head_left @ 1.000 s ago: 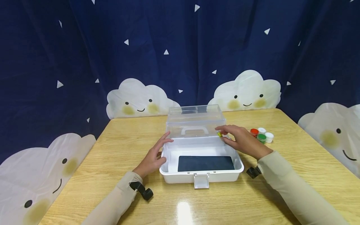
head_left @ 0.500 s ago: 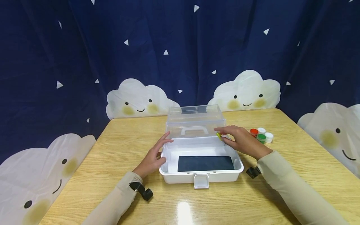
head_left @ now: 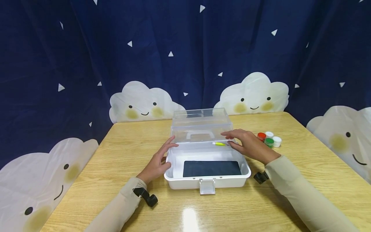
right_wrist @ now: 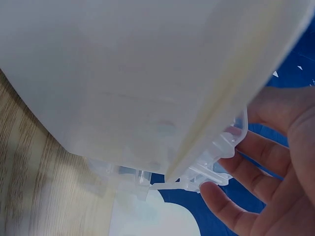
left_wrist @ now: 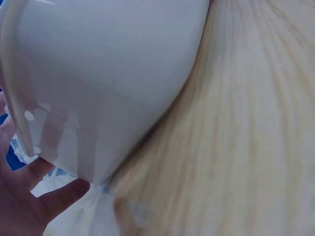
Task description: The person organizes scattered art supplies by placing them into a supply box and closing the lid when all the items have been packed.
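A white plastic box (head_left: 207, 183) stands with its clear lid (head_left: 200, 121) tipped back and a dark flat rectangle (head_left: 211, 169) inside. My left hand (head_left: 156, 166) rests along the box's left end, fingers extended toward the back corner and thumb at the rim. In the left wrist view, two fingertips touch the white wall (left_wrist: 108, 73). A slim yellow stick with a white end (head_left: 219, 144) lies level across the box's back edge. Its right tip meets my right thumb, while the fingers of my right hand (head_left: 249, 145) spread apart above it at the lid's right corner.
Small jars with red (head_left: 261, 136), green (head_left: 269, 141) and white lids (head_left: 277, 140) are grouped right of the box. The box's front latch (head_left: 207, 187) hangs down. A dark blue curtain (head_left: 185, 48) with white clouds hangs behind the wooden table (head_left: 136, 138).
The yellow stick, earlier between my right thumb and fingers, has tipped down to the left and now lies level below them. Both hands have stayed almost in place.
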Tool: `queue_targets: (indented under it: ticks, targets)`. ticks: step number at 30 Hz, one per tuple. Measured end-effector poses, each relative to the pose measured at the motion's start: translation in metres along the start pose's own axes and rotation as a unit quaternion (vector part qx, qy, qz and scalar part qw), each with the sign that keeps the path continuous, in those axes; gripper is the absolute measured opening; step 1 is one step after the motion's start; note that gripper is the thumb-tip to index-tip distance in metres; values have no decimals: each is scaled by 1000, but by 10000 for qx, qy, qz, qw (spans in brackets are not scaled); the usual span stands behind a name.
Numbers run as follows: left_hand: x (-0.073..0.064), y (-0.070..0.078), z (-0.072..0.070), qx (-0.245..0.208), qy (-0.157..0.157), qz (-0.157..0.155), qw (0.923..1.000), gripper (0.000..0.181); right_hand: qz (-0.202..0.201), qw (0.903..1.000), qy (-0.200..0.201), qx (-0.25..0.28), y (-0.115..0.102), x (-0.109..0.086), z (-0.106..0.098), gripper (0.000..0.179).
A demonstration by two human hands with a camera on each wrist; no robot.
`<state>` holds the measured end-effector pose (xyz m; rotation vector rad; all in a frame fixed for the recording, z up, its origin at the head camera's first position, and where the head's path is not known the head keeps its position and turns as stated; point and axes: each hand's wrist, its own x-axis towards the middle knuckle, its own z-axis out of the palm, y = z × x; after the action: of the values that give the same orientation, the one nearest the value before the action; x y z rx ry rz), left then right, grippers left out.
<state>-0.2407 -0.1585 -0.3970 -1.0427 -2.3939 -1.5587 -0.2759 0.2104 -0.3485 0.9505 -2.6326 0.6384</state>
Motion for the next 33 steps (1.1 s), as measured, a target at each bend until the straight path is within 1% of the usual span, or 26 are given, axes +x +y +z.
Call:
queue_targets:
  ticks: [8, 17, 19, 29, 33]
  targets:
    - [0, 1, -1, 5, -21, -53, 10000, 64, -79, 9999, 95, -93, 4, 0, -1, 43]
    - [0, 1, -1, -20, -25, -60, 10000, 64, -351, 9987, 338, -155, 9, -1, -8, 27]
    - [0, 1, -1, -23, -26, -64, 10000, 64, -361, 9985, 385, -171, 10, -1, -10, 24]
    - [0, 0, 0, -16, -27, 5, 10000, 64, -59, 9983, 465, -359, 17, -5, -21, 18]
    - [0, 1, 0, -5, -17, -17, 10000, 64, 340, 9981, 305, -418, 21, -6, -24, 22]
